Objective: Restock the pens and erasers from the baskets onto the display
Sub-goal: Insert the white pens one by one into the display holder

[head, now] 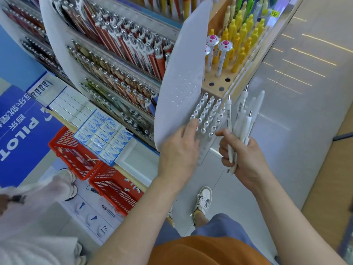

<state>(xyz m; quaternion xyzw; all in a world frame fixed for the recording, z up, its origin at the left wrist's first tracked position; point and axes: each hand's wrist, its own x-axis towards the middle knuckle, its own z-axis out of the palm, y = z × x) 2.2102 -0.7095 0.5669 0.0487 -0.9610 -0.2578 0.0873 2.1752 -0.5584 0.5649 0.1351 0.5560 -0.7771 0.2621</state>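
Partly hidden: pen bundle (241,119) in right hand (242,155); left hand (179,148) fingertips behind pens.

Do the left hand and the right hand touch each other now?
Apart. The head view shows racked white pens in the gap between the left hand and the right hand.

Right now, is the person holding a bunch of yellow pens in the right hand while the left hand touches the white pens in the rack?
Nearly. The bunch of pens in the right hand is white, not yellow, as the head view shows. The yellow pens stand in the wooden holder higher up. The left hand does touch the white pens in the rack.
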